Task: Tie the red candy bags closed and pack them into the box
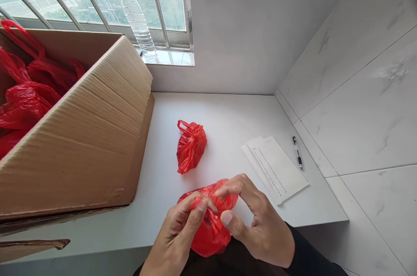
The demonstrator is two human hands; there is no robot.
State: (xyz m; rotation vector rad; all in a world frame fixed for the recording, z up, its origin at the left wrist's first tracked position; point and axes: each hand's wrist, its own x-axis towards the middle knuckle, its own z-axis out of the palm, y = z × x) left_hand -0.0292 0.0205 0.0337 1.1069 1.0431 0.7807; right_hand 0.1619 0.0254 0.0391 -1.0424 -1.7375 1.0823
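A red plastic bag (211,241) is at the front edge of the white table, close to my body. My left hand (180,230) pinches a gathered piece of it between thumb and fingers. Over the bag's right side, my right hand (257,219) has its thumb and index finger apart, with the fingertips close to the twisted plastic. Whether those fingertips touch the bag, I cannot tell. Farther back on the table sits a second red plastic bag (191,148), tied, with a loop sticking up. What either bag contains is hidden.
At left stands a big open cardboard box (97,137) with several red bags (29,98) inside. Printed papers (276,169) and a pen (297,153) lie on the table (224,115) at right. A water bottle (137,18) stands on the barred window's sill. Walls border the back and right.
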